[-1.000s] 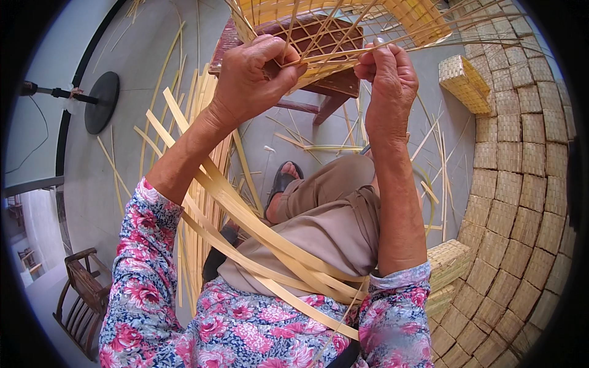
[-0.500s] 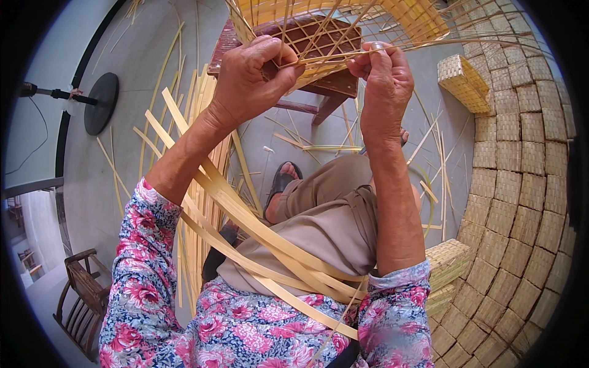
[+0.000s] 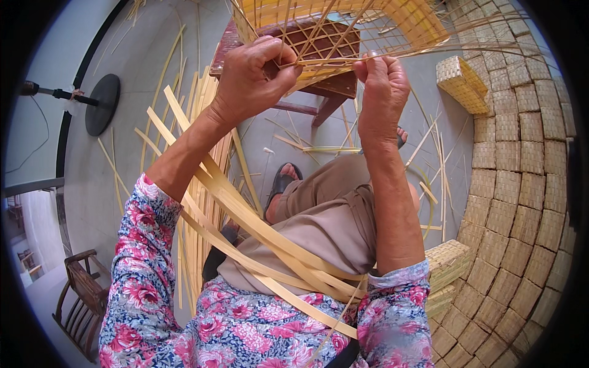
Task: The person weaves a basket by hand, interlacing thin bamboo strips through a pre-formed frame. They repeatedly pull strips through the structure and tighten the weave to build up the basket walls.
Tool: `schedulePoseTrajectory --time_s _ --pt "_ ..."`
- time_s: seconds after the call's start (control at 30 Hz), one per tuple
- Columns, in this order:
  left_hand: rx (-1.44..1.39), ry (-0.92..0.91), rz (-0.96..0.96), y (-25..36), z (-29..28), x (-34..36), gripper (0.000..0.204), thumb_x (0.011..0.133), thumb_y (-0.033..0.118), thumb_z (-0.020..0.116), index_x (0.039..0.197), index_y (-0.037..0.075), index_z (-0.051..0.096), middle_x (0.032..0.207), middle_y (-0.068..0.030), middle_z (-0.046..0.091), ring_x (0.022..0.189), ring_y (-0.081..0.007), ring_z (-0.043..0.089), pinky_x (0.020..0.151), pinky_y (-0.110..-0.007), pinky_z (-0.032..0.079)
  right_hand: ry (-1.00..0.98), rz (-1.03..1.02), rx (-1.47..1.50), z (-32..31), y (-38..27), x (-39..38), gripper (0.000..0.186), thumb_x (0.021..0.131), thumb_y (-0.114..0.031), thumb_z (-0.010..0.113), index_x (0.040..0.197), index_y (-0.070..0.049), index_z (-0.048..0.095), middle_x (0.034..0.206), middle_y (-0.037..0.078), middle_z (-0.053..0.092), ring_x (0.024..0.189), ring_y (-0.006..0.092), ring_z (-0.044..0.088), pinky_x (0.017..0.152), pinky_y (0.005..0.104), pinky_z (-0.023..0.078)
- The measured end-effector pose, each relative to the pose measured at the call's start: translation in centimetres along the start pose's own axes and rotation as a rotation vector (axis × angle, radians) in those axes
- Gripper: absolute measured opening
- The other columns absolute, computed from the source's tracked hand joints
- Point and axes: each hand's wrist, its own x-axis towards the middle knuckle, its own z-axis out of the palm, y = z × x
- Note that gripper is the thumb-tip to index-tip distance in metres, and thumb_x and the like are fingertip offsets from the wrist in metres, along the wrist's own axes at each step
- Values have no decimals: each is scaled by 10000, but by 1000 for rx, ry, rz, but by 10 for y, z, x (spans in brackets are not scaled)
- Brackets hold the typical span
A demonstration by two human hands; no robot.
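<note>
A partly woven bamboo basket (image 3: 420,26) with an open lattice of thin strips rests over a dark red wooden stool (image 3: 337,84) at the top. At its near edge my left hand (image 3: 253,80) pinches the lattice between thumb and fingers. My right hand (image 3: 383,89), to the right of that, is closed in a pinch on a thin bamboo strip that runs along the basket's edge. Long loose strip ends (image 3: 485,46) fan out to the upper right. Several wide pale bamboo strips (image 3: 245,222) lie across my lap, passing beneath my left forearm.
Stacked woven blocks (image 3: 509,208) line the right side, with a small yellow woven box (image 3: 463,83) beside them. Loose strips (image 3: 304,147) litter the grey floor. A round black stand base (image 3: 103,104) and a wooden chair (image 3: 86,288) stand at left.
My right hand has lowered slightly, its fingertips still at the thin strip. My left hand keeps its grip on the basket in nearly the same place.
</note>
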Motion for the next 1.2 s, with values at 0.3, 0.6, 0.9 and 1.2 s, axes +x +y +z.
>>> schedulePoseTrajectory --time_s 0.3,0.6,0.9,1.2 --pt "-6 14 -14 -1 0 0 107 849 59 740 895 2 663 785 -21 629 698 -57 580 625 -226 492 -2 53 -1 4 0 -3 177 988 -155 630 897 -10 586 778 30 651 711 64 585 626 236 493" --pt "15 42 34 1 -3 1 96 833 48 730 882 2 661 788 -30 626 672 -74 601 608 -229 496 -22 -128 -231 -1 -2 3 192 945 -154 610 824 -13 559 715 -3 576 645 67 485 568 260 420" --pt "-15 58 28 -2 -1 1 67 833 27 706 870 -1 657 778 -25 621 681 -65 612 620 -227 510 30 98 -14 8 13 2 194 949 -177 597 878 -9 529 771 55 599 683 105 572 621 275 517" --pt "-11 93 34 2 1 2 65 810 33 691 847 3 647 770 -46 615 636 -111 652 603 -253 519 17 183 85 6 11 7 159 953 -139 591 936 -2 512 863 112 610 760 194 663 800 346 623"
